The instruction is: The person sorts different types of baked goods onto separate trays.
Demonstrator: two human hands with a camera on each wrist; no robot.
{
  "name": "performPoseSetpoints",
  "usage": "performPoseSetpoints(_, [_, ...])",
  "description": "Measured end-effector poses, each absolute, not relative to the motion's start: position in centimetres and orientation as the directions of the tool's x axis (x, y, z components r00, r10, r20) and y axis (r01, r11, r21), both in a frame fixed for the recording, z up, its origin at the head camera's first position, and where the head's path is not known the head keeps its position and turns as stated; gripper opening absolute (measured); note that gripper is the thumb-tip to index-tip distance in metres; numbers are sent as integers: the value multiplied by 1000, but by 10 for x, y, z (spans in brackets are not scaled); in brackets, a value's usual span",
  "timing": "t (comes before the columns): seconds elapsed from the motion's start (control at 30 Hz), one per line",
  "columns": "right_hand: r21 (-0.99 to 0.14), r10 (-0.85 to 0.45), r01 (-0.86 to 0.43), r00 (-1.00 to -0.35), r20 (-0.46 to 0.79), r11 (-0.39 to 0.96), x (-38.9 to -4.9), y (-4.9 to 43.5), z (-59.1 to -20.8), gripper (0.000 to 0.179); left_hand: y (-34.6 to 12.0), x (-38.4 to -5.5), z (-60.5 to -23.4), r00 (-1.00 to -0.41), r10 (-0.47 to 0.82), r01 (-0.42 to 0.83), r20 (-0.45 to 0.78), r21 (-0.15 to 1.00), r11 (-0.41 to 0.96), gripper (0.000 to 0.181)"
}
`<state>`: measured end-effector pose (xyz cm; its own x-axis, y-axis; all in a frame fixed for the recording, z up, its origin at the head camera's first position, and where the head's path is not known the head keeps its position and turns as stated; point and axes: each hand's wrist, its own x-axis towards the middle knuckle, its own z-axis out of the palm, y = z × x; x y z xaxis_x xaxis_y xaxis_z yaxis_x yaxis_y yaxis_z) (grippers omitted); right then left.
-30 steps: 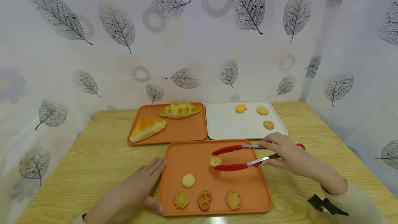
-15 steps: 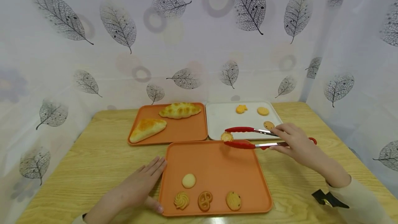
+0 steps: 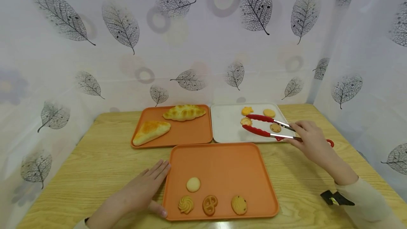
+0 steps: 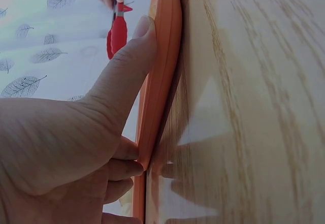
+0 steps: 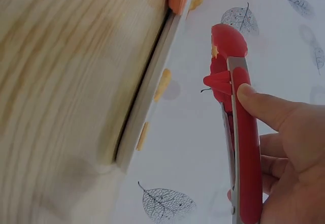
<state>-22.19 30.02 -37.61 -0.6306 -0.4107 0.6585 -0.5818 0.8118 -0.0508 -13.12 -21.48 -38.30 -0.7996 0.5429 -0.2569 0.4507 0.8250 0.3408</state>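
My right hand [image 3: 310, 144] grips red-tipped metal tongs [image 3: 259, 130] by their arms. Between the tong tips is a small pale round cookie [image 3: 246, 122], over the white tray [image 3: 227, 130]; only a sliver of it shows in the right wrist view. Also on that tray are a fish-shaped cracker [image 3: 247, 111], a round biscuit [image 3: 269, 113] and a chip cookie [image 3: 275, 127]. With fingers straight, my left hand [image 3: 140, 190] rests against the left edge of the near orange tray [image 3: 222, 165]. Its thumb lies along the rim in the left wrist view.
Along the near tray's front lie a swirl cookie [image 3: 186, 204], a pretzel cookie [image 3: 210, 205] and an oval chip cookie [image 3: 239, 205], with a plain round cookie [image 3: 193, 184] behind. A back-left orange tray [image 3: 187, 135] bears a triangular pastry [image 3: 151, 132] and a braided bread [image 3: 184, 112].
The tongs in my right hand have carried the pale round cookie from the near orange tray, back and rightward, to over the white tray. My left hand has stayed in place.
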Motion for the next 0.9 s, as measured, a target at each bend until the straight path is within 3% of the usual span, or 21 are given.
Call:
performPoseSetpoints(0.2, [-53,-367,-489,-719,590,871,-221,308,-379,50,-215,-131,-383,-800,544,453,-253,340,824,127])
performPoseSetpoints(0.7, [-47,-307,-359,-851,426,932,-219,312,-377,46,-215,-130,-381,-799,541,450,-263,336,827,128])
performPoseSetpoints(0.9, [-34,-292,-334,-865,407,942,-218,311,-377,45,-216,-130,-381,-797,547,460,-256,328,825,128])
